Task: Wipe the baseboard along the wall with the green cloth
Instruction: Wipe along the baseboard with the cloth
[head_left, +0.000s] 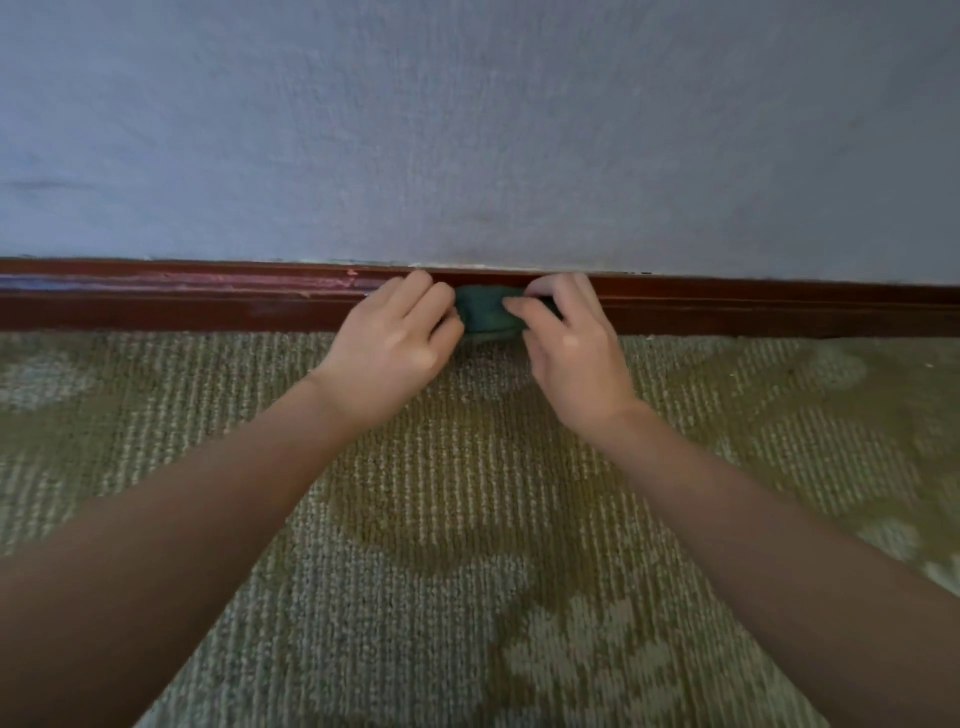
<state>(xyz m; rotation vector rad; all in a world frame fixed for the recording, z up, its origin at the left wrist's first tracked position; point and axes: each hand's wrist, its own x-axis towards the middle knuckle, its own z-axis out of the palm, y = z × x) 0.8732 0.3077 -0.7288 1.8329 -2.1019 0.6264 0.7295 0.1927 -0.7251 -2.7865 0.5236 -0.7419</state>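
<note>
A dark red-brown wooden baseboard (208, 301) runs across the whole view where the wall meets the carpet. A bunched dark green cloth (485, 312) lies against the baseboard at the middle. My left hand (395, 348) grips the cloth's left end with curled fingers. My right hand (571, 343) grips its right end, thumb across the front of the cloth. Most of the cloth is hidden behind my fingers.
A pale blue-grey wall (467, 130) rises above the baseboard. A green and grey patterned carpet (441, 519) covers the floor below. The baseboard shows scuffed pale marks (348, 278) left of my hands.
</note>
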